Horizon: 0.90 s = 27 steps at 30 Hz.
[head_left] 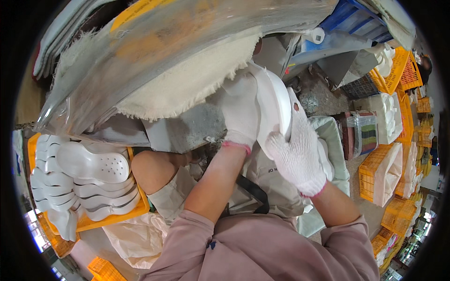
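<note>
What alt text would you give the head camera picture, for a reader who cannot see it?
Two hands in white knit gloves, the left hand and right hand, hold a white moulded shoe sole up against a fuzzy cream buffing wheel. At the person's left, an orange crate is piled with more white soles.

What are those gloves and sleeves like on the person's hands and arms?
Both the left hand and the right hand wear white knitted gloves with thin pink cuffs; the right one has a small hole. The forearms are bare, and dusty-pink sleeves are pushed up to the elbows.
</note>
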{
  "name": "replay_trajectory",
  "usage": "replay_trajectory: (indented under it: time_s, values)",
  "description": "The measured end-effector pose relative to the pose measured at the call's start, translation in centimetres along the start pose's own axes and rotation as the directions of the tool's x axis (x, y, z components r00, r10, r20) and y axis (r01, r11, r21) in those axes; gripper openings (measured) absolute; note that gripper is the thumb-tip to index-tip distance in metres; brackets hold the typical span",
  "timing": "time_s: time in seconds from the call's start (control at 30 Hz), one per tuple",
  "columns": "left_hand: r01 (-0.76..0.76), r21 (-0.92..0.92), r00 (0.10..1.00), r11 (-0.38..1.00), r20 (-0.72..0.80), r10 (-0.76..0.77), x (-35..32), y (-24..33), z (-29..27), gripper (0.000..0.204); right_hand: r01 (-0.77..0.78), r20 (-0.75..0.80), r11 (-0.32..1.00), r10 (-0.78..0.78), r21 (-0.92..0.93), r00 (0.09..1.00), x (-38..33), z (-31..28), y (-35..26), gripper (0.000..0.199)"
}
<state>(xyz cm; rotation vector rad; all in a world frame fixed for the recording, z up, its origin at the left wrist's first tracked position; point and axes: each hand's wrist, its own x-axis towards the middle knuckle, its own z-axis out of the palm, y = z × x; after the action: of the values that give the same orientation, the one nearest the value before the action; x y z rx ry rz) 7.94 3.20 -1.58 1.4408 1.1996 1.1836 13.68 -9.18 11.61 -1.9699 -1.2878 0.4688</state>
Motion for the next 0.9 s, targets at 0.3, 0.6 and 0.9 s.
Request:
replay_trajectory:
  time_s: [0.3,0.6,0.9]
  values:
    - [0.148,-0.095,0.989,0.984,0.041,-0.145,2.8,-2.9,0.8,0.035,0.277,-0.074,0.959,-0.282,-0.066,0.957,4.5,2.2,4.0,0.072]
    - [-0.186,0.594,0.979,0.783,0.181,0.095,4.9,-8.9,-2.1,0.040,0.472,0.122,0.867,-0.457,-0.158,0.881,9.7,5.5,2.4,0.041]
    - [0.604,-0.680,0.796,0.415,0.497,-0.344,-4.5,-6.4,-8.2,0.063,0.653,0.615,0.596,-0.311,-0.468,0.725,-1.1,3.3,5.8,0.049]
